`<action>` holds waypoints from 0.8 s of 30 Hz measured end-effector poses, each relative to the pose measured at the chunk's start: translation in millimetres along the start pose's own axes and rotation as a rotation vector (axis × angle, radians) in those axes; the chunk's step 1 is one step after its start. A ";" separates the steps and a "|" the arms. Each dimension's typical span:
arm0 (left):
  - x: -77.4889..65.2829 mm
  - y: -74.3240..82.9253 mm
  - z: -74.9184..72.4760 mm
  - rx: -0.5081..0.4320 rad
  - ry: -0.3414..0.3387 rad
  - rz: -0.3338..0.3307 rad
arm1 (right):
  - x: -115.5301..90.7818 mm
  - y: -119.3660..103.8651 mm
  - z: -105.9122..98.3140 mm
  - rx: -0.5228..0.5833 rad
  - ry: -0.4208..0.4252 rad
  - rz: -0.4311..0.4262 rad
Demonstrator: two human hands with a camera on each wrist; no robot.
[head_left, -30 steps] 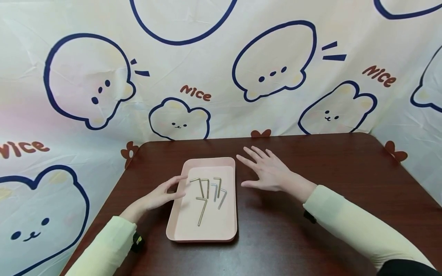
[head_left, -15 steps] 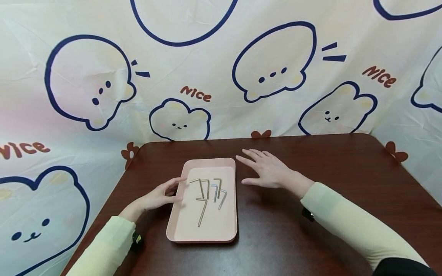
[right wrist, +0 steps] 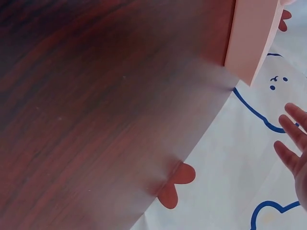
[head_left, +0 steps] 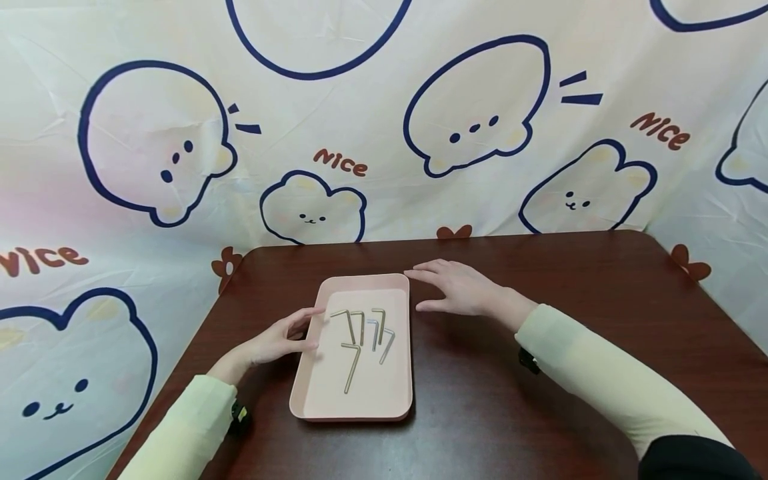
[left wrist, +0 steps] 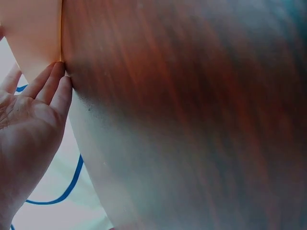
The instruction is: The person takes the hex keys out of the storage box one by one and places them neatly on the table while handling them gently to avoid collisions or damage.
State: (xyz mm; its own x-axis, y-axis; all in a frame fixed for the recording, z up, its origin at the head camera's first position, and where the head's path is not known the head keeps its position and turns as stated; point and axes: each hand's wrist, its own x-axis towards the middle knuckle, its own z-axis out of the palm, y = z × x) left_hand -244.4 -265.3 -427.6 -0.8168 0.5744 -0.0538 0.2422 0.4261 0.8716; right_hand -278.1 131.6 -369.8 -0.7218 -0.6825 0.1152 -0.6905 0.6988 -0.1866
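Note:
A pink tray (head_left: 354,407) lies on the dark wooden table, its long sides running away from me. Inside it are several L-shaped hex keys: brass-coloured ones such as the long hex key (head_left: 354,370) nearest me, and silver ones such as the hex key (head_left: 387,347) on the right. My left hand (head_left: 276,340) rests at the tray's left rim, thumb and forefinger spread; in the left wrist view its straight fingers (left wrist: 51,86) touch the tray's outer wall. My right hand (head_left: 462,290) is extended beside the far right corner, holding nothing; whether its fingertips touch the rim, I cannot tell.
The brown table (head_left: 510,413) stretches out on both sides of the tray. A pale cloth (head_left: 384,120) printed with blue-outlined cartoon animals hangs behind and beside it. Dark wristbands (head_left: 239,417) sit near both sleeve cuffs.
My right hand has drifted slightly left, nearer the tray's far right corner, its fingers now closer together. The left hand's thumb has shifted slightly outward; the tray and hex keys have stayed put.

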 end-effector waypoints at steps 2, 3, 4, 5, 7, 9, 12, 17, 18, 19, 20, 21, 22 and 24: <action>0.1 -0.2 0.2 -0.002 -0.002 -0.002 | 2.6 -0.2 -1.2 0.044 0.007 0.004; 0.2 -0.4 0.2 0.000 -0.001 -0.005 | 3.9 -0.2 -1.5 0.071 0.010 0.008; 0.2 -0.4 0.5 0.002 -0.002 -0.004 | 5.0 -0.5 -1.7 0.097 0.015 0.008; 0.3 -0.4 0.7 0.004 0.000 -0.007 | 6.3 -0.9 -2.0 0.121 0.017 0.011; 0.4 -0.2 0.9 0.012 0.001 -0.005 | 8.7 -2.1 -2.3 0.159 0.018 0.009; 0.7 -0.1 1.1 0.013 0.006 -0.013 | 11.3 -3.9 -1.8 0.190 0.013 0.008; 1.0 -0.4 1.4 0.008 0.005 -0.015 | 14.4 -7.6 -0.2 0.223 0.004 0.005; 1.4 -1.3 2.2 -0.003 -0.004 -0.014 | 17.9 -12.9 5.8 0.251 0.002 -0.037; 1.6 -1.4 2.2 -0.006 -0.002 -0.018 | 18.9 -13.7 7.2 0.257 0.008 -0.049; 1.7 -1.4 2.3 -0.009 -0.002 -0.020 | 19.9 -14.3 8.7 0.262 0.014 -0.064; 1.7 -1.3 2.1 -0.008 -0.003 -0.017 | 21.1 -14.8 10.3 0.270 0.022 -0.077; 1.7 -1.5 1.8 -0.007 -0.004 -0.012 | 22.3 -15.0 11.7 0.276 0.029 -0.093; 1.7 -1.5 1.4 -0.008 -0.005 -0.010 | 23.8 -15.4 13.0 0.284 0.035 -0.104; 2.3 -1.8 0.6 -0.013 -0.009 -0.003 | 27.1 -16.0 16.8 0.291 0.038 -0.117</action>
State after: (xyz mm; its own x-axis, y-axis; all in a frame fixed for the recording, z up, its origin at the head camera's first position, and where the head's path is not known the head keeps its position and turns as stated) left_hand -246.4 -264.3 -429.6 -0.8129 0.5793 -0.0603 0.2334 0.4189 0.8775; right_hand -285.9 98.3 -380.1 -0.6429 -0.7427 0.1876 -0.7309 0.5215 -0.4402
